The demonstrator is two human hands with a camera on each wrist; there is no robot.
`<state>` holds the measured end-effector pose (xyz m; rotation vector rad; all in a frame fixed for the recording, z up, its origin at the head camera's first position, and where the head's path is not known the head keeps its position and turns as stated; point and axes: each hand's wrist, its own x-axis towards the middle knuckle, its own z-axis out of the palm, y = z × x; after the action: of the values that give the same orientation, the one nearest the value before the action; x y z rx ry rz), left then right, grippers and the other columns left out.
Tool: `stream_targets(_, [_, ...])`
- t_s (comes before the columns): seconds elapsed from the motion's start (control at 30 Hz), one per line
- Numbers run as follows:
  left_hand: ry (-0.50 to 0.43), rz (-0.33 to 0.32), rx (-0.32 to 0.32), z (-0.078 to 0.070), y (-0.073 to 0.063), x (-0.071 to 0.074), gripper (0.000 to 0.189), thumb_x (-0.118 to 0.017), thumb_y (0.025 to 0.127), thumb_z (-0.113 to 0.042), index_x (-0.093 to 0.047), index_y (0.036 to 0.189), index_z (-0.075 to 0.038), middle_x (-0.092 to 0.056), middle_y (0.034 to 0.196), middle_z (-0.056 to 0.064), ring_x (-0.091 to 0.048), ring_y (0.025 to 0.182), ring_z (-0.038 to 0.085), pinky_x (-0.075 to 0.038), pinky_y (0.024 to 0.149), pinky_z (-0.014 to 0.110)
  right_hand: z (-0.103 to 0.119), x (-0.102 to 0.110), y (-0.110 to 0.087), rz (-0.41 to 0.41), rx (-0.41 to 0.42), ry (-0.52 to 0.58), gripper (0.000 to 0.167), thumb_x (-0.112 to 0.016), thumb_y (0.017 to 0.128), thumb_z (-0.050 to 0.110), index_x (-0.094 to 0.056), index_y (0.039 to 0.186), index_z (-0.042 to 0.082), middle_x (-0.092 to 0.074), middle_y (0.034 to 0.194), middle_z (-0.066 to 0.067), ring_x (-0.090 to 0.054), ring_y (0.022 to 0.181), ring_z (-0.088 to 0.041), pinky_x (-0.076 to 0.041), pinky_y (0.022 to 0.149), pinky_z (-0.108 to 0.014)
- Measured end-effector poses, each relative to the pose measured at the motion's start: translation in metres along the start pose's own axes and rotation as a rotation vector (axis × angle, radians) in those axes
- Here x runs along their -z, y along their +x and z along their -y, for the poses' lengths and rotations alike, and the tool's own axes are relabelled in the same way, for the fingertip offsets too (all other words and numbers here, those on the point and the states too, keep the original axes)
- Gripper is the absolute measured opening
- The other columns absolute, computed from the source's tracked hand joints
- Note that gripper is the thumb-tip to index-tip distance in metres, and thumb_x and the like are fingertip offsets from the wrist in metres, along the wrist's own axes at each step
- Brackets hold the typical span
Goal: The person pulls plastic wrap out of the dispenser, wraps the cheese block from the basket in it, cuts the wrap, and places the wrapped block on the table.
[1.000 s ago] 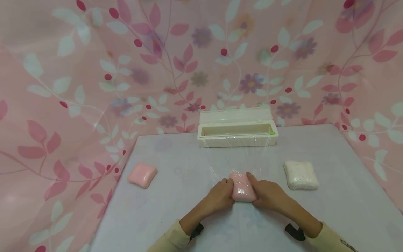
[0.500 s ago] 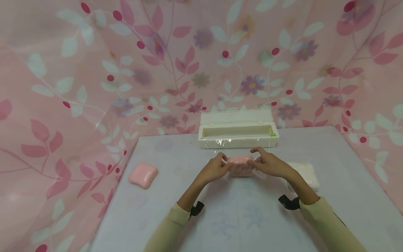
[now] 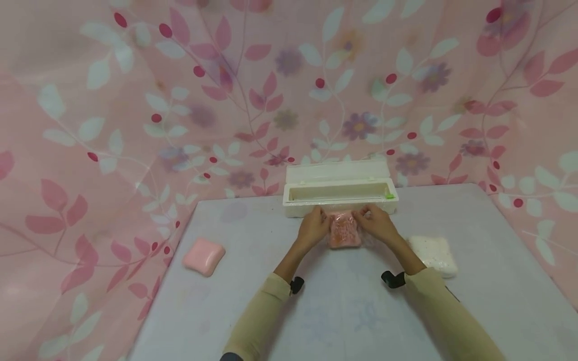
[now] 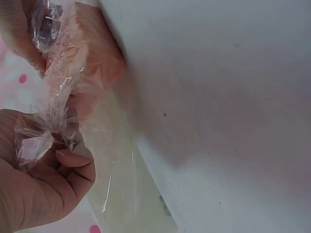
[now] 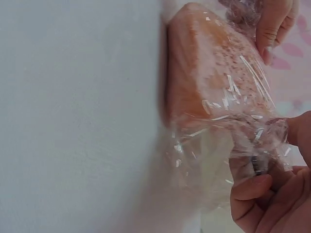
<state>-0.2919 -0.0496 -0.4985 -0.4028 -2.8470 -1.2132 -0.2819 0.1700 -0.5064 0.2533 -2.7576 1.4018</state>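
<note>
A pink, square, soap-like block (image 3: 344, 233), wrapped in clear cling film (image 5: 243, 116), is tilted up in front of the long white box. One face looks mottled orange and pink through the creased film. At its left side my left hand (image 3: 313, 228) pinches a gathered end of the film between thumb and curled fingers. My right hand (image 3: 377, 225) grips the bunched film at the opposite side. Both wrist views show the film twisted and crumpled at the fingers, which partly cover it.
The white cling film box (image 3: 340, 206) stands at the back of the table with its lid raised and a green piece at its right end. A second pink block (image 3: 204, 257) lies on the left. A white speckled block (image 3: 433, 255) lies right, partly behind my right forearm.
Both hands have moved forward towards the box with the block. It has turned from its smooth pink face to the mottled one, and the film at its sides is now gathered.
</note>
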Motion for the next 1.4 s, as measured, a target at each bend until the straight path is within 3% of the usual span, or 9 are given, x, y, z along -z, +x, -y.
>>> stream_targets(0.17, [0.043, -0.037, 0.022, 0.004, 0.008, -0.005, 0.023, -0.062, 0.098, -0.025, -0.050, 0.089, -0.008, -0.046, 0.068, -0.002, -0.042, 0.055, 0.009, -0.033, 0.047, 0.023, -0.004, -0.008, 0.006, -0.038, -0.036, 0.032, 0.034, -0.062, 0.098, 0.031, -0.058, 0.096, -0.002, -0.064, 0.084, -0.014, -0.060, 0.068, -0.021, -0.048, 0.058, -0.032])
stream_targets(0.27, [0.055, -0.044, 0.034, 0.006, 0.011, -0.006, 0.024, -0.063, 0.097, -0.026, -0.050, 0.088, -0.008, -0.045, 0.067, -0.003, -0.042, 0.055, 0.009, -0.032, 0.047, 0.023, -0.002, -0.003, 0.007, 0.005, -0.034, 0.001, 0.034, -0.061, 0.099, 0.033, -0.060, 0.098, -0.001, -0.067, 0.084, -0.013, -0.062, 0.068, -0.021, -0.048, 0.057, -0.031])
stream_targets(0.33, [0.067, -0.047, 0.029, 0.007, 0.012, -0.006, 0.023, -0.063, 0.097, -0.026, -0.050, 0.087, -0.009, -0.044, 0.067, -0.003, -0.041, 0.056, 0.009, -0.032, 0.047, 0.024, -0.001, 0.007, 0.005, -0.016, -0.003, -0.055, 0.032, -0.060, 0.099, 0.032, -0.062, 0.098, 0.001, -0.068, 0.080, -0.011, -0.061, 0.065, -0.020, -0.046, 0.054, -0.032])
stream_targets(0.4, [0.072, -0.041, 0.020, 0.007, 0.013, -0.005, 0.024, -0.063, 0.096, -0.027, -0.049, 0.087, -0.010, -0.043, 0.067, -0.004, -0.041, 0.056, 0.009, -0.031, 0.047, 0.024, 0.000, 0.022, 0.003, -0.122, 0.021, -0.131, 0.027, -0.063, 0.097, 0.030, -0.064, 0.098, 0.004, -0.068, 0.079, -0.009, -0.061, 0.065, -0.021, -0.045, 0.055, -0.034])
stream_targets(0.53, [0.073, -0.035, -0.001, 0.004, 0.014, -0.002, 0.024, -0.063, 0.096, -0.028, -0.050, 0.087, -0.011, -0.046, 0.069, -0.004, -0.043, 0.058, 0.009, -0.033, 0.048, 0.024, -0.004, 0.048, 0.001, -0.424, 0.028, -0.237, 0.020, -0.072, 0.090, 0.020, -0.065, 0.101, 0.004, -0.068, 0.088, -0.013, -0.062, 0.077, -0.030, -0.045, 0.061, -0.045])
stream_targets(0.6, [0.069, -0.033, -0.004, 0.002, 0.014, 0.000, 0.023, -0.063, 0.096, -0.027, -0.050, 0.086, -0.011, -0.047, 0.069, -0.003, -0.044, 0.058, 0.010, -0.034, 0.049, 0.024, -0.010, 0.056, 0.003, -0.484, 0.022, -0.257, 0.028, -0.077, 0.086, 0.016, -0.064, 0.107, 0.003, -0.066, 0.099, -0.017, -0.059, 0.088, -0.036, -0.045, 0.067, -0.050])
stream_targets(0.87, [0.082, -0.028, -0.007, 0.004, 0.009, 0.000, 0.022, -0.063, 0.096, -0.020, -0.049, 0.082, -0.011, -0.047, 0.067, -0.003, -0.044, 0.056, 0.009, -0.033, 0.047, 0.023, -0.031, 0.059, 0.008, -0.349, 0.029, -0.171, 0.051, -0.083, 0.082, 0.023, -0.061, 0.120, -0.002, -0.060, 0.115, -0.024, -0.054, 0.104, -0.041, -0.043, 0.083, -0.056])
stream_targets(1.13, [0.093, -0.010, -0.010, 0.005, 0.011, -0.003, 0.022, -0.063, 0.097, -0.024, -0.050, 0.083, -0.012, -0.049, 0.069, -0.003, -0.046, 0.059, 0.009, -0.035, 0.050, 0.023, -0.035, 0.060, 0.015, -0.276, -0.015, -0.314, 0.060, -0.085, 0.078, 0.025, -0.059, 0.126, 0.000, -0.049, 0.131, -0.025, -0.046, 0.112, -0.049, -0.044, 0.079, -0.059])
stream_targets(1.4, [0.105, -0.018, -0.003, 0.004, 0.009, -0.002, 0.019, -0.063, 0.097, -0.021, -0.052, 0.084, -0.010, -0.051, 0.070, -0.002, -0.047, 0.060, 0.010, -0.037, 0.051, 0.024, -0.045, 0.063, 0.027, -0.213, 0.048, -0.344, 0.072, -0.088, 0.074, 0.027, -0.053, 0.132, 0.001, -0.044, 0.141, -0.024, -0.043, 0.122, -0.048, -0.043, 0.084, -0.062])
